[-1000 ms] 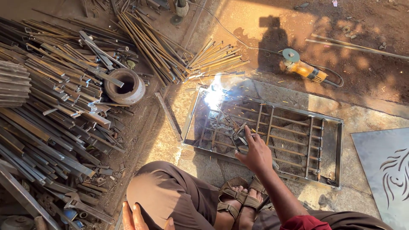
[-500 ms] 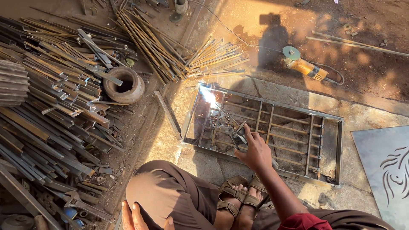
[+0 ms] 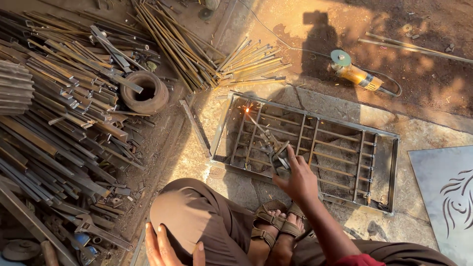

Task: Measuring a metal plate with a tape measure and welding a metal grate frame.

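In the head view, the right hand point(image 3: 298, 181) is clamped round a welding holder point(image 3: 278, 153), whose rod point(image 3: 256, 124) slants up and left to the far left corner of the steel grille point(image 3: 379, 148) lying flat on the stone floor point(image 3: 423, 135). A second ago a broad white flash burned at that corner; half a second ago it was smaller; now only a small orange glow with a few sparks point(image 3: 246, 109) shows at the rod tip, so the arc looks to be dying down and that joint is probably close to finished. The left hand point(image 3: 165, 246) rests on the knee, fingers slightly spread, holding nothing. A grinder point(image 3: 355, 73) lies beyond the grille, and steel bars point(image 3: 59, 113) are heaped to the left.
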